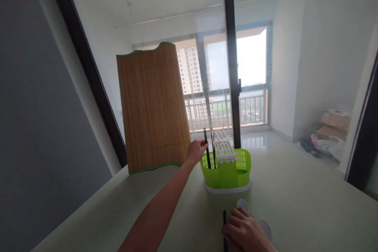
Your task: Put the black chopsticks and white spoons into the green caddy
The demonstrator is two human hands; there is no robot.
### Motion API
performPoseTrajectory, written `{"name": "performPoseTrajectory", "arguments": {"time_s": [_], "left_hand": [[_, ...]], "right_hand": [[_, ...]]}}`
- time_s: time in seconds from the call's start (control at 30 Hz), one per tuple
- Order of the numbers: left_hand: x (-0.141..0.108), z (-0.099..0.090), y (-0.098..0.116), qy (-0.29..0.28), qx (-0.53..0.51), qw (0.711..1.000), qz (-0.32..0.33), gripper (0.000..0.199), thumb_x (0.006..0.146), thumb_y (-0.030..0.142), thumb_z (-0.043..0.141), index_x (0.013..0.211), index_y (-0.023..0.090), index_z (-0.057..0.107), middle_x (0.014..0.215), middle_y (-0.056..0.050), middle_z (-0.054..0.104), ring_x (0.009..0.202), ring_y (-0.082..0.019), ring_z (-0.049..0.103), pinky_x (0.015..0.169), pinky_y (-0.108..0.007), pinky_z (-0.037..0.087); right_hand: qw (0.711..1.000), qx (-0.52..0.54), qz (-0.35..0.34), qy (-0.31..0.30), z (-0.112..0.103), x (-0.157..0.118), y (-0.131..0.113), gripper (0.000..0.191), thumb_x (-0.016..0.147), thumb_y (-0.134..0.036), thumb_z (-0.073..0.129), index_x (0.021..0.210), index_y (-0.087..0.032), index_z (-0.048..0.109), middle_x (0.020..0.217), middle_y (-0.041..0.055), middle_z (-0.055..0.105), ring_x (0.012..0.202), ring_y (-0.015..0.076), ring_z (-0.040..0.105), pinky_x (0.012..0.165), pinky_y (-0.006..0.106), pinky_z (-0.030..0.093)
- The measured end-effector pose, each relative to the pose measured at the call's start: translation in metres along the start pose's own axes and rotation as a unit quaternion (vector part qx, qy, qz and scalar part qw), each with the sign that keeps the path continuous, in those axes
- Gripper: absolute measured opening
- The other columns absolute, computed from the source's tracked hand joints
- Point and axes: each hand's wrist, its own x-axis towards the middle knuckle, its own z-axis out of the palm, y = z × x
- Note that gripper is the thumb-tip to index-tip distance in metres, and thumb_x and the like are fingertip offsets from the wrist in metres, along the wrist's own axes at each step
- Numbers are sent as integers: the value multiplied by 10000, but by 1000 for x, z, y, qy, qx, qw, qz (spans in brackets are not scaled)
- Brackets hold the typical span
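A green plastic basket (227,177) with a white base and a white slatted rack (225,150) stands on the pale table. Black chopsticks (214,153) stand upright in its left compartment. My left hand (197,150) pinches black chopsticks (207,151) at that compartment, their lower ends inside the basket. Near the front of the table, my right hand (242,230) is closed around a dark stick-like thing (225,217), probably more chopsticks. Beside that hand lie white spoons (242,204), (265,228), partly hidden by it.
A brown bamboo mat (153,106) with green edging stands upright on the table (298,189) at the left, behind my left forearm. Past the table are a glass door with a dark frame (232,55) and, at the right, bags and boxes (330,134) on the floor.
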Motion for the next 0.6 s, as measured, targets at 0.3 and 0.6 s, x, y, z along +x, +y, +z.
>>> {"name": "performPoseTrajectory", "arguments": {"time_s": [0.3,0.6], "left_hand": [[9,33,0,-83,74,993,-35,232,818,332,620,984,205,720,897,-58,742,806,-174,679,674,-253,488],[-2,27,8,-62,139,988,-1,303,832,374,583,1043,181,682,1073,-104,683,965,-257,636,741,-324,491]], "right_hand": [[1000,-12,-3,29,10,-2,4,107,794,-192,599,711,-228,541,644,-28,586,648,154,491,665,297,302],[1000,-13,3,15,11,-3,4,82,770,-175,595,726,-232,556,646,-34,585,651,152,496,675,298,304]]}}
